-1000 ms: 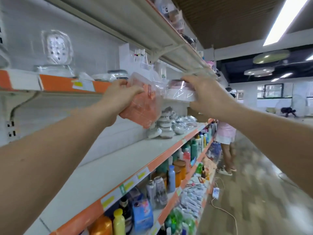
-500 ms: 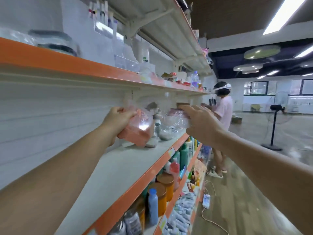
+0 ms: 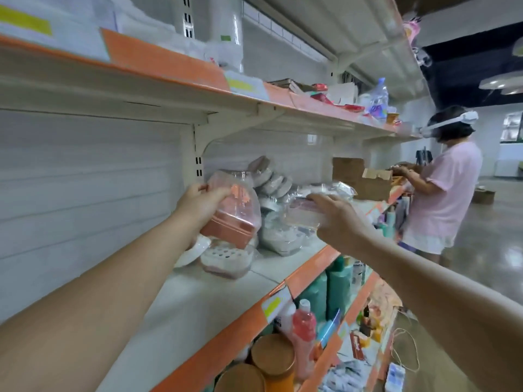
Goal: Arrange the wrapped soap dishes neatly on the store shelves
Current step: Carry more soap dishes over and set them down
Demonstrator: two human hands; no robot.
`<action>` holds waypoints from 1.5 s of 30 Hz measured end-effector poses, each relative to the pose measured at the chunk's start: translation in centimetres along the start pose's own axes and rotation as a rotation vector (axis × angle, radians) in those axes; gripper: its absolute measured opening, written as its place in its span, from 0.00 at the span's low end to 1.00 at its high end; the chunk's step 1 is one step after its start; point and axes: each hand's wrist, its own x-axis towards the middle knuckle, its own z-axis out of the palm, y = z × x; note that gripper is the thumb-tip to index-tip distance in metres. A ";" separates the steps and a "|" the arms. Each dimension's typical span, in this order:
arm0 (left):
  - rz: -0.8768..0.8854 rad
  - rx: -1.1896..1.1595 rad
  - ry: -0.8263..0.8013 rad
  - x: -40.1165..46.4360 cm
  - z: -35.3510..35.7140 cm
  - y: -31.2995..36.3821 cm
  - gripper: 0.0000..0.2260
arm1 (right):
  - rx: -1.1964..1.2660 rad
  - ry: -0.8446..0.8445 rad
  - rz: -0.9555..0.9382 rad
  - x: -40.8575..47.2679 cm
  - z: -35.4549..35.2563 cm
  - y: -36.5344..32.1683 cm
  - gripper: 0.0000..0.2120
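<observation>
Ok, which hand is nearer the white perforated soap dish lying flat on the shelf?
Left. The left hand is just above the white perforated soap dish, gripping the orange wrapped dish; the right hand is farther right.

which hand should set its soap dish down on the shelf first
Left, probably. The left hand holds the orange wrapped soap dish just above bare shelf; the right hand holds its clear-wrapped dish over the pile.

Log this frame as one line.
left hand holds orange wrapped soap dish | right hand holds clear-wrapped soap dish | both above middle shelf
</observation>
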 end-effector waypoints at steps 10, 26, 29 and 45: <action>-0.108 -0.260 0.266 13.4 7.7 1.2 0.21 | 0.015 0.100 -0.169 14.4 2.4 6.5 0.34; 0.147 0.776 0.498 22.2 8.5 -0.4 0.23 | -0.046 0.216 -0.271 28.6 6.8 4.3 0.31; 0.215 1.005 0.457 22.6 7.1 -0.9 0.31 | -0.070 0.155 -0.266 30.5 8.6 3.3 0.32; 0.383 0.975 0.357 18.2 7.5 1.2 0.22 | 0.258 -0.178 -0.187 28.0 8.5 3.9 0.39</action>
